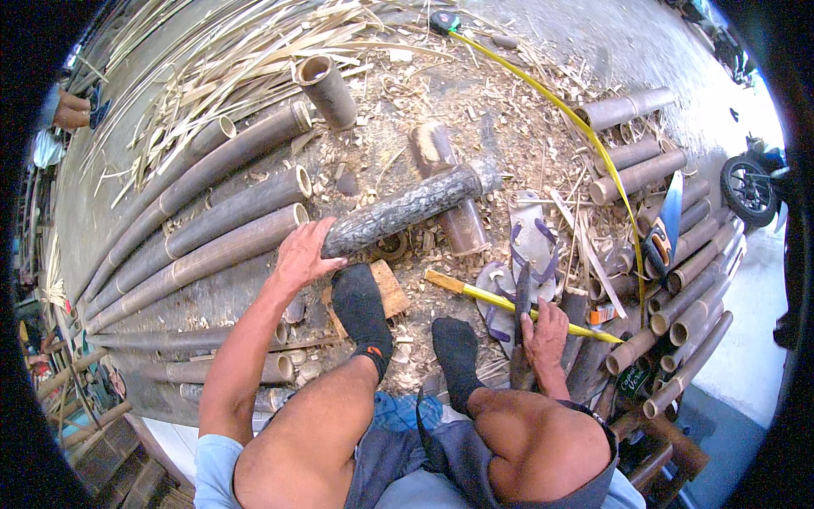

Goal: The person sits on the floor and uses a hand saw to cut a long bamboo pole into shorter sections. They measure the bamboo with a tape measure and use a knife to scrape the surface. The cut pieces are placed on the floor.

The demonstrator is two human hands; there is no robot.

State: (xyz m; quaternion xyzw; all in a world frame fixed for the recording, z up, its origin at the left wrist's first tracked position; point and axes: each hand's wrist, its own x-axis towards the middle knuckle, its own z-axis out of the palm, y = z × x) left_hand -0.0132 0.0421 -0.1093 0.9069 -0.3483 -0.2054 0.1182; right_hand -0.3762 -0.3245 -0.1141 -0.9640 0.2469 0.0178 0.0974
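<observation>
A dark log (407,208) with rough, cracked bark lies slantwise across a brown, glossy bamboo piece (465,227). My left hand (303,253) grips its near end, thumb on the lower side and fingers on the upper. By my right foot, my right hand (547,338) is curled against a dark, narrow bar (521,318); what kind of tool it is I cannot make out. A yellow stick (483,295) with a wooden-looking end passes under that hand. Beside it lie flip-flops (534,233) with purple straps.
Long bamboo poles (195,246) fan out at left, and cut bamboo lengths (695,271) pile up at right. A handsaw (666,229) leans on the pile. A tape measure (443,23) has its yellow blade drawn out. An upright bamboo tube (326,93) stands among shavings.
</observation>
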